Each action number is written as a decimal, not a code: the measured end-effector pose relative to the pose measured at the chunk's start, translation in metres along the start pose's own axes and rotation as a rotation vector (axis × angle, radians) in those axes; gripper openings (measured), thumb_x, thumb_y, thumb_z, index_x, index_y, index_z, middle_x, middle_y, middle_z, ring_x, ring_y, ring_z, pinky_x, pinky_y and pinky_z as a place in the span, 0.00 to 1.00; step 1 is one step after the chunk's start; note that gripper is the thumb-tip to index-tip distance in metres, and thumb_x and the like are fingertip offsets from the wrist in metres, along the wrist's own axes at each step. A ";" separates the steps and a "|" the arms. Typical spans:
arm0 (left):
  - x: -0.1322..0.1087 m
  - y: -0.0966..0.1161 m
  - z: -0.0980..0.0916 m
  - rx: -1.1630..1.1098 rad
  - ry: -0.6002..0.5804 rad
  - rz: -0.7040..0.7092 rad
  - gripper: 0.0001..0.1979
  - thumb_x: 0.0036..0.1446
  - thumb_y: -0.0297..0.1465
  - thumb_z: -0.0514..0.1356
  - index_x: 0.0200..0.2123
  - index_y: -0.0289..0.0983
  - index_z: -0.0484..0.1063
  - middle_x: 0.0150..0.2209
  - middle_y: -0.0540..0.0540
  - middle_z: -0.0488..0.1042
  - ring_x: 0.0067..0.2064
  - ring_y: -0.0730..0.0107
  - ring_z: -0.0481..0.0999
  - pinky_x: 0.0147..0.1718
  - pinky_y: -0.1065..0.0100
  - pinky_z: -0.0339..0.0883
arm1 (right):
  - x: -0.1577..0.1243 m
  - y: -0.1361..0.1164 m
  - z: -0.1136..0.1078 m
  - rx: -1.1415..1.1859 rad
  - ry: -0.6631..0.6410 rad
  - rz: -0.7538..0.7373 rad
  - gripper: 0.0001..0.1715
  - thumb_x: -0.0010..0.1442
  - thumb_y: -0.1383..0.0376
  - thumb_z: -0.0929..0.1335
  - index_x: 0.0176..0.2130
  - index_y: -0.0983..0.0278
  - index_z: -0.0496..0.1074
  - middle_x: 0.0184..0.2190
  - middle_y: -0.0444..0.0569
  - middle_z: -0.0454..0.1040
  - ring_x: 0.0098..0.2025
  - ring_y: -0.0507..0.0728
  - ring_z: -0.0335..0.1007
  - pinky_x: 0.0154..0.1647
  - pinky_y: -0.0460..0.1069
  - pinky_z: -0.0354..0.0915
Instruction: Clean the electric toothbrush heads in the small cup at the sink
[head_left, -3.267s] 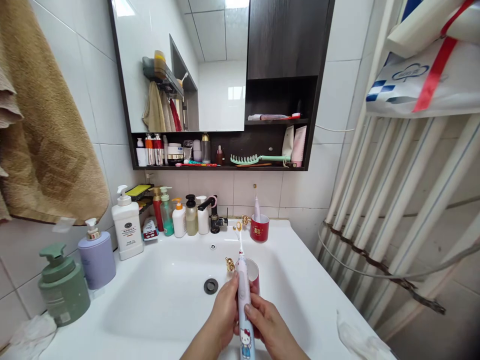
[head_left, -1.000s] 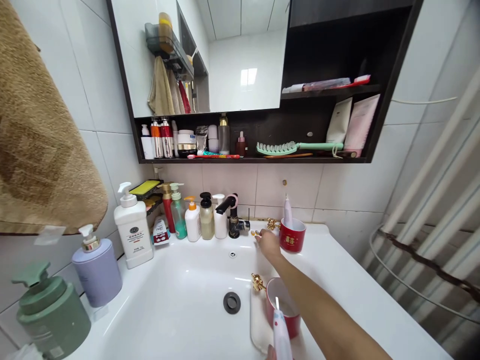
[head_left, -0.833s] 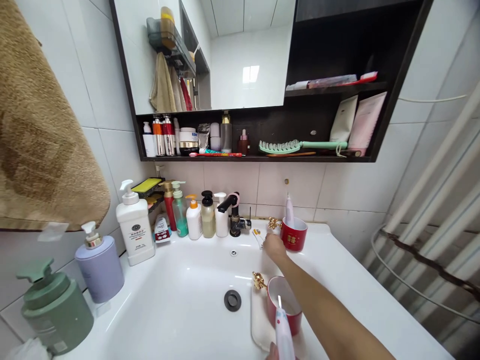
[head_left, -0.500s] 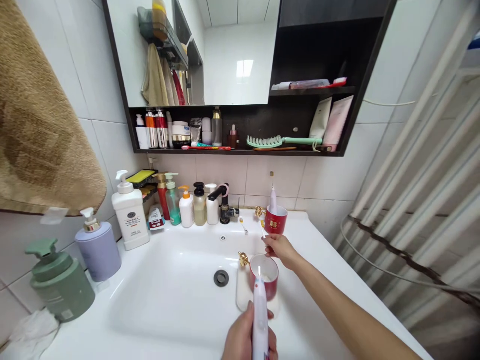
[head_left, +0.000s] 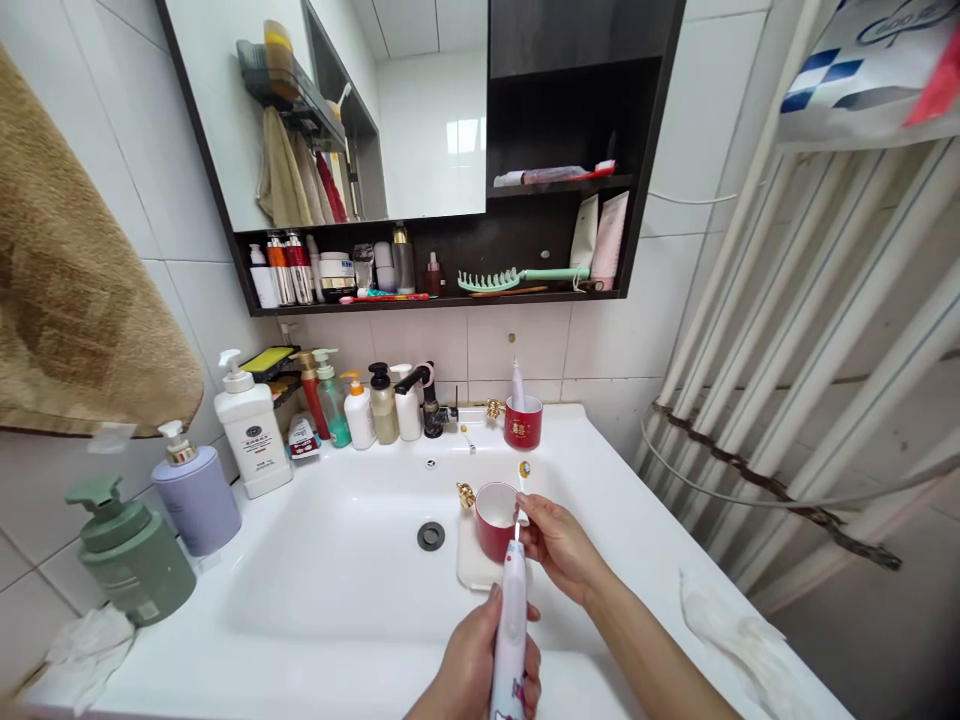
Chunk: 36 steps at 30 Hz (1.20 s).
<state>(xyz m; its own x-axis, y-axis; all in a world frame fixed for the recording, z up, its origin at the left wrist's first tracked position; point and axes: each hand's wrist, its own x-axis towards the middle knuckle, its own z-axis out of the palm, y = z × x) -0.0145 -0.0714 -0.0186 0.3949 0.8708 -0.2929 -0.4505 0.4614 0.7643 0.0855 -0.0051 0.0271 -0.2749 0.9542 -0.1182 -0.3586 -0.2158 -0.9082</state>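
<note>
My left hand (head_left: 476, 650) is wrapped round a pale lilac electric toothbrush handle (head_left: 511, 625), held upright with its thin metal shaft on top. In my right hand (head_left: 562, 548), thumb and fingers pinch a toothbrush head (head_left: 523, 472) by its stem, bristles at the top. The stem's lower end is close to the shaft; whether they touch I cannot tell. Just behind, a red mug (head_left: 495, 530) with a gold handle sits on a white tray (head_left: 474, 572). Another brush head (head_left: 468, 440) lies on the sink's back ledge.
A second red mug (head_left: 523, 428) holding a lilac handle stands at the back. A black faucet (head_left: 430, 402), several pump bottles (head_left: 360, 415) and a white sink (head_left: 322, 560) fill the left. Crumpled tissue (head_left: 731, 630) lies right. A dark cabinet (head_left: 442, 302) hangs above.
My right hand has come back from near the rear mug with the brush head, down to the handle's shaft. The camera view has swung right. My left hand keeps its grip.
</note>
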 end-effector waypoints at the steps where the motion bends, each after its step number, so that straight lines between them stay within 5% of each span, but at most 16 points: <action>1: 0.000 0.000 0.000 0.003 -0.006 0.004 0.26 0.41 0.50 0.42 0.29 0.33 0.60 0.11 0.52 0.61 0.11 0.78 0.59 0.11 0.75 0.48 | 0.000 0.001 0.000 -0.003 0.011 -0.002 0.14 0.42 0.57 0.63 0.20 0.65 0.58 0.09 0.37 0.57 0.12 0.44 0.52 0.14 0.41 0.51; 36: 0.001 -0.003 -0.003 -0.033 -0.046 0.020 0.28 0.39 0.53 0.40 0.28 0.34 0.59 0.11 0.53 0.60 0.10 0.80 0.58 0.10 0.76 0.47 | -0.004 0.006 0.008 -0.096 0.036 -0.044 0.16 0.42 0.55 0.62 0.19 0.65 0.58 0.13 0.38 0.57 0.16 0.44 0.50 0.18 0.41 0.50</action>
<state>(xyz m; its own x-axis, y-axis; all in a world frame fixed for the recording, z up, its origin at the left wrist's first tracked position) -0.0152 -0.0718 -0.0232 0.4221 0.8713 -0.2503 -0.4842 0.4501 0.7503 0.0773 -0.0116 0.0248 -0.2280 0.9695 -0.0901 -0.2817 -0.1543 -0.9470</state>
